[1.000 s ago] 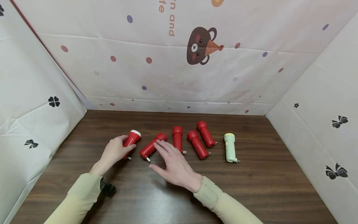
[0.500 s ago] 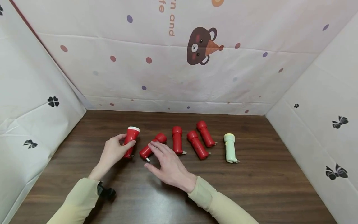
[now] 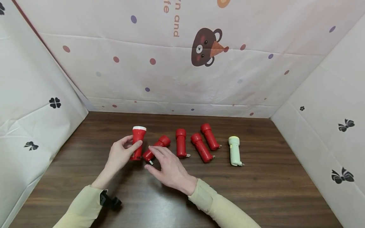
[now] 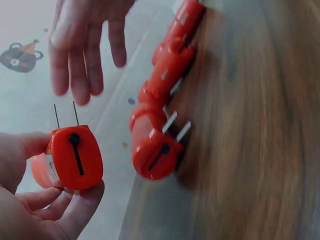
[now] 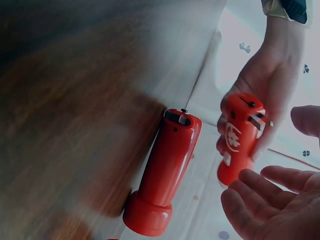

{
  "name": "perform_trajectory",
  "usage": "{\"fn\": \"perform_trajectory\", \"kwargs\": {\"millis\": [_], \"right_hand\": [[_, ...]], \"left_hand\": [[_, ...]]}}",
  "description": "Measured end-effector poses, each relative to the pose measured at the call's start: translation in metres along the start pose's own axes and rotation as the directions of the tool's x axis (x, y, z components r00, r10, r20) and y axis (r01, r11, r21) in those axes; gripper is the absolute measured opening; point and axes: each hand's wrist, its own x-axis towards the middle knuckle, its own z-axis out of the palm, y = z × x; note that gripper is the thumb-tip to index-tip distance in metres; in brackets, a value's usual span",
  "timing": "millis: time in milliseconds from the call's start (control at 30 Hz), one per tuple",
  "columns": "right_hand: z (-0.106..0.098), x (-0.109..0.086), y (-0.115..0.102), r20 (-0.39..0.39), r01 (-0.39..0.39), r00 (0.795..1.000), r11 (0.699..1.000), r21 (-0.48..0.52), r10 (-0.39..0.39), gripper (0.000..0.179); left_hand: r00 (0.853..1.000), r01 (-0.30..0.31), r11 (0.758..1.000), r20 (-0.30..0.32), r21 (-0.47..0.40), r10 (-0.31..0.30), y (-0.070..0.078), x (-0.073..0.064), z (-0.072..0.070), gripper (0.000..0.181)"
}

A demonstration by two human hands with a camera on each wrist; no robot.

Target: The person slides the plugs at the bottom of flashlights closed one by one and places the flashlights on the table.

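My left hand (image 3: pixel 120 154) grips a red flashlight (image 3: pixel 138 139) with a white rim around its head, held head-up above the table's left part. In the left wrist view two thin metal prongs stick out near the base of this flashlight (image 4: pixel 77 157), and a black slider sits in a slot on its end. My right hand (image 3: pixel 171 169) hovers with spread, relaxed fingers over a second red flashlight (image 3: pixel 161 143) that lies slanted on the table. In the right wrist view the fingers of my right hand (image 5: pixel 270 205) point toward the held flashlight (image 5: pixel 237 142) with nothing between them.
More red flashlights lie to the right: one upright in the view (image 3: pixel 181 142), and two slanted side by side, a nearer one (image 3: pixel 201 148) and a farther one (image 3: pixel 210 136). A pale green flashlight (image 3: pixel 234 151) lies beyond them. Printed white sheets (image 3: pixel 171 76) enclose the wooden table (image 3: pixel 256 196).
My left hand has tilted the white-rimmed flashlight more upright and carried it slightly right. My right hand has shifted left, closer to it. The other flashlights have stayed in place.
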Motion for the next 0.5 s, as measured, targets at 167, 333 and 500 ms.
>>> {"fn": "perform_trajectory", "kwargs": {"millis": [167,333,500], "right_hand": [[0.0,0.0,-0.002,-0.008,0.005,1.0,1.0,0.012,-0.005,0.061],[-0.001,0.001,-0.004,-0.036,0.019,0.999,1.0,0.018,-0.018,0.06],[-0.002,0.002,-0.005,-0.065,0.026,0.998,0.998,0.06,-0.022,0.058]], "left_hand": [[1.0,0.007,0.998,0.006,-0.068,-0.006,0.006,-0.008,0.004,0.062],[1.0,0.015,0.989,0.0,-0.146,-0.015,0.014,-0.015,0.006,0.061],[1.0,0.021,0.979,-0.016,-0.205,-0.025,0.023,-0.02,0.007,0.06]]}}
